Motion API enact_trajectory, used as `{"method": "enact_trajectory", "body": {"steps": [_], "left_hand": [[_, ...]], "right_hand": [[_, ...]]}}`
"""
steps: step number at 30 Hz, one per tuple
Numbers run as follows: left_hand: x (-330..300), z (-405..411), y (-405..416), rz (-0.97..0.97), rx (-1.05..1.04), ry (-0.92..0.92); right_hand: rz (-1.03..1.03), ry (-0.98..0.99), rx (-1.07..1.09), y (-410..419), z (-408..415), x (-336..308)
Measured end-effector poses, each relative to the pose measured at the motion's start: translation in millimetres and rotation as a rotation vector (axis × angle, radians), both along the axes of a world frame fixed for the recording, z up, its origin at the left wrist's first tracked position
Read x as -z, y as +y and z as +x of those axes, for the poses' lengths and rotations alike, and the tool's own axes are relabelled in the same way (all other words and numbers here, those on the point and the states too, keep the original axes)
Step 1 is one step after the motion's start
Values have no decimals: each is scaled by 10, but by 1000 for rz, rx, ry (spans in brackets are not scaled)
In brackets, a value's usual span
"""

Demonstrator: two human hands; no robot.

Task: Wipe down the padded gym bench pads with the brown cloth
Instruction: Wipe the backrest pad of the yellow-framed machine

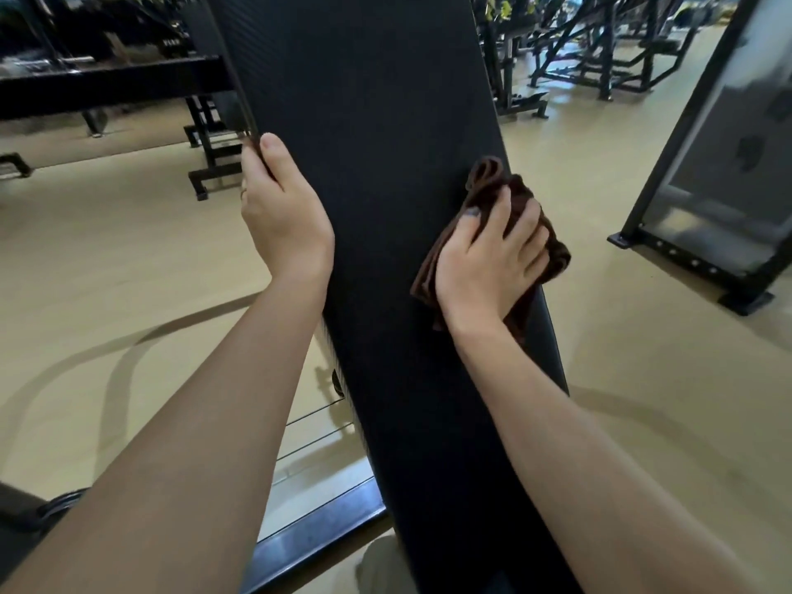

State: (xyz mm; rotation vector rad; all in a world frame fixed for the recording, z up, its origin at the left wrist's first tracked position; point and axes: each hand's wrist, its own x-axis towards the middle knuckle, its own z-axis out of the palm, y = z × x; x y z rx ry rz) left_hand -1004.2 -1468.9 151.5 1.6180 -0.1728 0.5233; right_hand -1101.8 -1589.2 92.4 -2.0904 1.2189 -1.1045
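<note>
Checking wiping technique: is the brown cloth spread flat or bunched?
Bunched. The brown cloth lies in folds under the right hand on the black bench pad.

brown cloth (510,233), black textured bench pad (377,165), beige floor (128,259)

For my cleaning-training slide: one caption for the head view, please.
Right hand presses a bunched brown cloth against the long black padded bench pad while the left hand grips its left edge.

both arms outstretched, left hand (285,207) thumb-up and clasped, right hand (488,259) knuckles-up, fingers curled
</note>
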Motion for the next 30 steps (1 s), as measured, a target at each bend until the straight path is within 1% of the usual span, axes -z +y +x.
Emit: {"method": "enact_trajectory", "body": {"steps": [2,4,6,7,8,10,11,13,15,18,20,22,24,27,28,30], "left_hand": [[15,8,2,6,-9,-13],[25,28,5,17,-11,-30],[28,47,7,29,-22,-36],[29,54,5,36,-32,-34],[27,56,2,41,-41,-34],[31,45,-13,48,-49,-34],[34,36,-18,49,-55,-35],[37,26,-21,53,-53,-30],[27,24,-20,71,-40,-19],[29,40,-13,79,-28,-12],[37,45,-18,80,0,-4],[47,59,-19,72,14,-1],[44,75,-16,62,24,20],[21,123,-1,36,82,50],[15,136,13,33,117,59],[-16,145,56,19,198,72]], "right_hand": [[-95,-3,-79,-122,304,-420],[-187,2,-179,-270,514,-712],[-243,-44,-203,-391,545,-690],[-227,-72,-184,-442,448,-562],[-151,-100,-157,-474,286,-367],[100,-133,-77,-457,-181,127],[178,-128,-36,-396,-395,343],[229,-88,42,-284,-570,561],[220,-43,100,-260,-375,392],[108,-52,34,-305,134,-213],[-12,-34,-3,-287,333,-428],[-148,-14,-63,-109,284,-286],[-293,-2,-187,286,-10,129],[-422,88,-366,870,-522,800],[-440,104,-404,910,-590,884],[-469,105,-457,794,-483,738]]}}
